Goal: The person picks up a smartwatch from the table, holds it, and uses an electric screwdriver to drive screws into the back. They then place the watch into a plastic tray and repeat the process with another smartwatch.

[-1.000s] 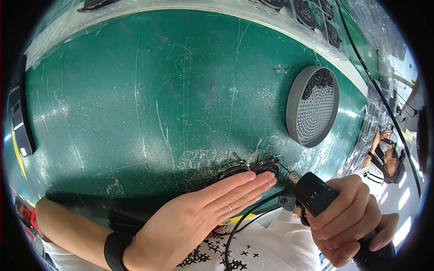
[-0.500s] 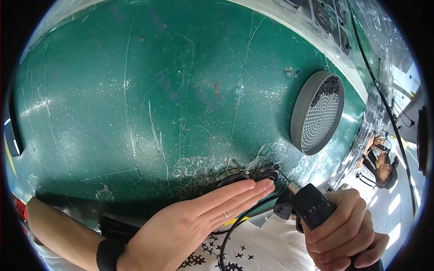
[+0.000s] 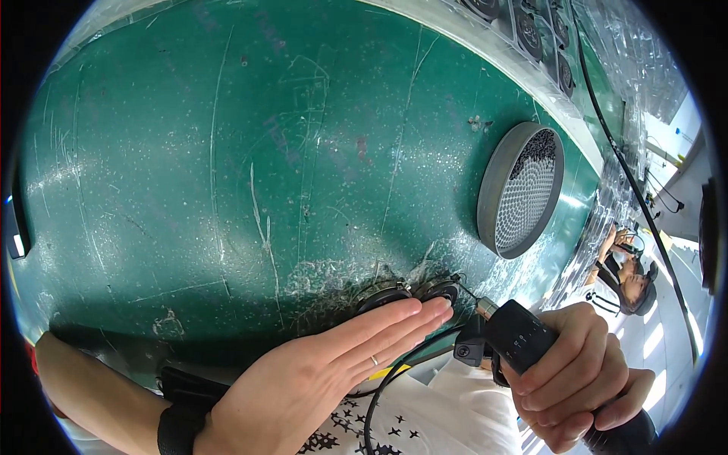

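My right hand [image 3: 572,375] is wrapped round a black electric screwdriver [image 3: 519,334], whose thin bit points toward two round black parts at the table's near edge. One round black part [image 3: 383,294] lies left of the other round part [image 3: 440,288]. Across their near side stretches my left hand [image 3: 318,371], fingers straight and side by side, with the fingertips at the right-hand part. The fingers cover part of both pieces, and the left thumb is hidden. Where exactly the bit tip ends is too small to tell.
A round grey tray [image 3: 489,189] with a dimpled bottom holds many small dark screws on the green table [image 3: 174,167]. Clear plastic trays [image 3: 523,38] with black round parts stand at the far right. A black cable [image 3: 622,163] hangs there. Another person [image 3: 629,280] is at the right.
The whole scene has shifted slightly left in the view. Both hands keep nearly the same pose, and the screwdriver stays at the right-hand round part.
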{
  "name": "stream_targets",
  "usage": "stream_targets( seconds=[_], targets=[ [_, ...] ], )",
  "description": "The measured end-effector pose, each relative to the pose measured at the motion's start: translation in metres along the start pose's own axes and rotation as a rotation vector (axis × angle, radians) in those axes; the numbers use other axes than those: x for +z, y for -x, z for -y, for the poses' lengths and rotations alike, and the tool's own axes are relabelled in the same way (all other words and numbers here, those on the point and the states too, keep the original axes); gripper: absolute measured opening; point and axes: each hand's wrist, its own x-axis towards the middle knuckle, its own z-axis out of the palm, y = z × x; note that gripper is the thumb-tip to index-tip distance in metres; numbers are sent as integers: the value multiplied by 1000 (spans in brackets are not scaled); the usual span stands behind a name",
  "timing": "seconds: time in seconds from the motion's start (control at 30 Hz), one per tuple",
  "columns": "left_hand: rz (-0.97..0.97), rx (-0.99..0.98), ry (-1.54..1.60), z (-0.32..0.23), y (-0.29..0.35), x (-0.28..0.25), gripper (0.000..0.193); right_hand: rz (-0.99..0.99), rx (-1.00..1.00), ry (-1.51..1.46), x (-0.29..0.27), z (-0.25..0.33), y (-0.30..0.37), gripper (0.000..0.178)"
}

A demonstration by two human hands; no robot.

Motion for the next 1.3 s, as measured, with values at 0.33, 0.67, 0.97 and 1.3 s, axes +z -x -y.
stream_targets(
  seconds=[0.33, 0.67, 0.97, 1.3],
  targets=[
    [-248, -155, 1165, -9, -7, -1, 51, -238, -276, -36, 19, -18, -2, 21],
    [-610, -242, 2266, -19, -7, 7, 70, -368, -241, -107, -5, 9, -11, 16],
    [-728, -217, 2535, -19, -8, 4, 106, -343, -253, 131, -27, -10, -16, 24],
    [-699, -223, 2496, -19, -6, 2, 104, -377, -227, 92, -22, -18, -17, 31]
  ],
)
